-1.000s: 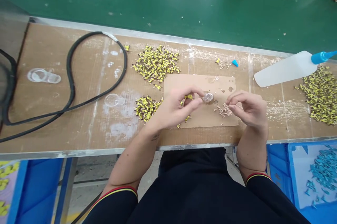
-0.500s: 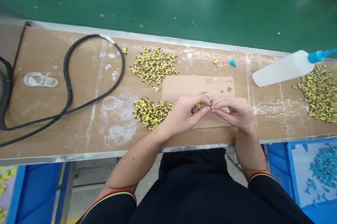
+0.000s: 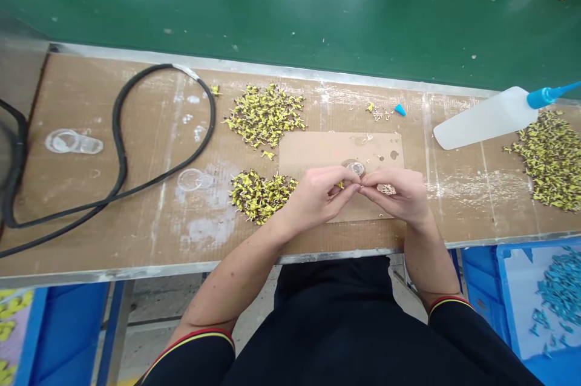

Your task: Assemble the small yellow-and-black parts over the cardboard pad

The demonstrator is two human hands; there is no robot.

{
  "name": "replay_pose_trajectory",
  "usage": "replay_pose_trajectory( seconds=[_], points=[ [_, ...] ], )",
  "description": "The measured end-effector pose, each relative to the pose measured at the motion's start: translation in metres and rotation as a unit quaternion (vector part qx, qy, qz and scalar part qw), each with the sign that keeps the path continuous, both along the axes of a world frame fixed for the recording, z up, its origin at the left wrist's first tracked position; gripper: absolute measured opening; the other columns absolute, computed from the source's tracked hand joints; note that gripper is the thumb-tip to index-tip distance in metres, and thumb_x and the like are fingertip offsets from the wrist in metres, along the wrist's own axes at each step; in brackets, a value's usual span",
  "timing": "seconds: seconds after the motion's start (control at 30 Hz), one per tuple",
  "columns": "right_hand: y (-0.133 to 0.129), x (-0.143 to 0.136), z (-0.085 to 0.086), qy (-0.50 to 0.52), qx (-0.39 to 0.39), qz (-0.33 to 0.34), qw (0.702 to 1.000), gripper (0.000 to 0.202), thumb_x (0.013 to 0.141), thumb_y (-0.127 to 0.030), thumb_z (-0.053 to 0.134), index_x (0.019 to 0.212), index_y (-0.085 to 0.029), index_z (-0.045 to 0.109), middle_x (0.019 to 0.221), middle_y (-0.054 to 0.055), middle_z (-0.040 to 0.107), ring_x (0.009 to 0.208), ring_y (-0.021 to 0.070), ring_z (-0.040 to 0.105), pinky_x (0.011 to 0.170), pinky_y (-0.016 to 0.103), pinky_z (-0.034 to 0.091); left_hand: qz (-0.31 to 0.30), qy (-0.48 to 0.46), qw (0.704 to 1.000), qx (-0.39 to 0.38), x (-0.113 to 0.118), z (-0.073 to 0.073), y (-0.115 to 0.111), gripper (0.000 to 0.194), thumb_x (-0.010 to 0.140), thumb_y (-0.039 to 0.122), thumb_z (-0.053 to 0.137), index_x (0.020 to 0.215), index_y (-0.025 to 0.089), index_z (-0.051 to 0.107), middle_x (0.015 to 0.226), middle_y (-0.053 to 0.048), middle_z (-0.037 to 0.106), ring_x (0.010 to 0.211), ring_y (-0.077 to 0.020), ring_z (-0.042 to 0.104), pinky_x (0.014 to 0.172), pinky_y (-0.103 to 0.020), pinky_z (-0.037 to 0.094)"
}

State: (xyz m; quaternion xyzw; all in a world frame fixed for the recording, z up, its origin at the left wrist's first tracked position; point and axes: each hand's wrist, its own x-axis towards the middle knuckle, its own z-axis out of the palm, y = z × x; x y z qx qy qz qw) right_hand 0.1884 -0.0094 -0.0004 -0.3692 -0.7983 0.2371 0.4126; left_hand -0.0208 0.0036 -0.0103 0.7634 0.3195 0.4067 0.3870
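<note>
My left hand (image 3: 324, 193) is closed in a pinch on a small yellow piece (image 3: 340, 184), mostly covered by the fingers. Its fingertips meet those of my right hand (image 3: 397, 192), which is pinched too; a tiny pale bit shows where they touch, too small to name. Both hands are over a flat cardboard piece (image 3: 304, 150). Just beyond the fingertips sits a small clear round dish (image 3: 356, 168). Tiny pale pieces (image 3: 387, 189) lie in a heap partly behind my right hand. Left of my left hand is a pile of yellow and dark brown pieces (image 3: 261, 195).
A second yellow-brown pile (image 3: 267, 114) lies farther back, another (image 3: 554, 159) at right. A white squeeze bottle (image 3: 488, 120) lies beside a blue cap (image 3: 400, 110). A black cable (image 3: 118, 132) loops at left near clear plastic lids (image 3: 195, 179). Blue bins (image 3: 483, 277) flank the table's front.
Both hands have shifted slightly left, fingertips still together. More of the clear round dish shows behind them. The whole view has moved a little.
</note>
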Motion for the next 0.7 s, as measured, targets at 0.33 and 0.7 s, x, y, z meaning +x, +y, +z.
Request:
replay_pose_trajectory(
  seconds=[0.33,0.7],
  points=[
    [-0.002,-0.008,0.001,0.053,0.003,-0.017,0.998,0.012,0.093,-0.017,0.069,0.096,-0.027,0.072,0.083,0.001,0.079,0.073,0.0171,0.074,0.066,0.032,0.061,0.006,-0.063,0.993,-0.100,0.003,0.005,-0.002,0.017,0.097,0.031,0.062,0.088,0.018,0.069,0.072,0.000,0.069,0.052,-0.0083,0.050,0.049,-0.021,0.038],
    [0.001,0.007,0.007,-0.012,-0.033,-0.089,0.995,0.009,0.092,-0.017,0.066,0.086,-0.025,0.068,0.073,0.000,0.072,0.060,0.0129,0.058,0.055,0.029,0.047,0.007,-0.249,0.943,-0.219,-0.001,-0.004,0.006,0.020,0.090,0.034,0.062,0.098,0.025,0.047,0.074,0.005,0.052,0.056,-0.0086,0.043,0.052,-0.021,0.039]
  ],
)
